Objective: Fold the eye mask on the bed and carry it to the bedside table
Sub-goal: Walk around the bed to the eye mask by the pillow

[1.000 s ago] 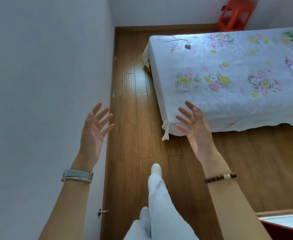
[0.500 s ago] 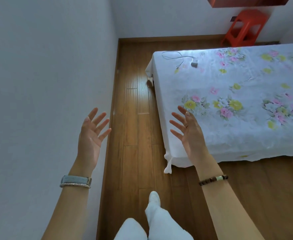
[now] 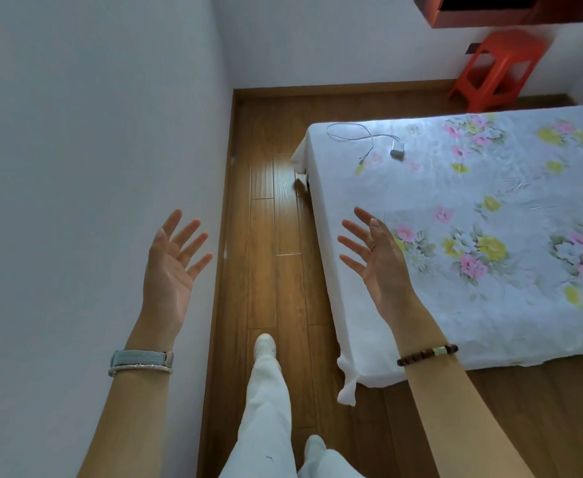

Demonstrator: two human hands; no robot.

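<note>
Left hand (image 3: 171, 267): raised in front of the white wall (image 3: 76, 167), palm turned inward, fingers spread wide, holding nothing. A watch band (image 3: 141, 358) and a bangle (image 3: 140, 370) sit on its wrist.

Between the two hands: wood floor (image 3: 272, 236) and one leg in white trousers (image 3: 265, 401), its white shoe (image 3: 264, 345) forward of the body.

Right hand (image 3: 379, 263): raised level with the left, palm facing it, fingers spread, empty. A ring shows on one finger; a bead bracelet (image 3: 427, 354) circles the wrist. This hand hangs over the near edge of the bed (image 3: 490, 305), not touching it.

Right of and beyond the right hand: floral sheet, with a cable (image 3: 355, 132) and charger (image 3: 397, 151) near the far corner, well apart from both hands. A red stool (image 3: 496, 70) stands past the bed.

Eye mask: not visible in this view; its location cannot be told.
</note>
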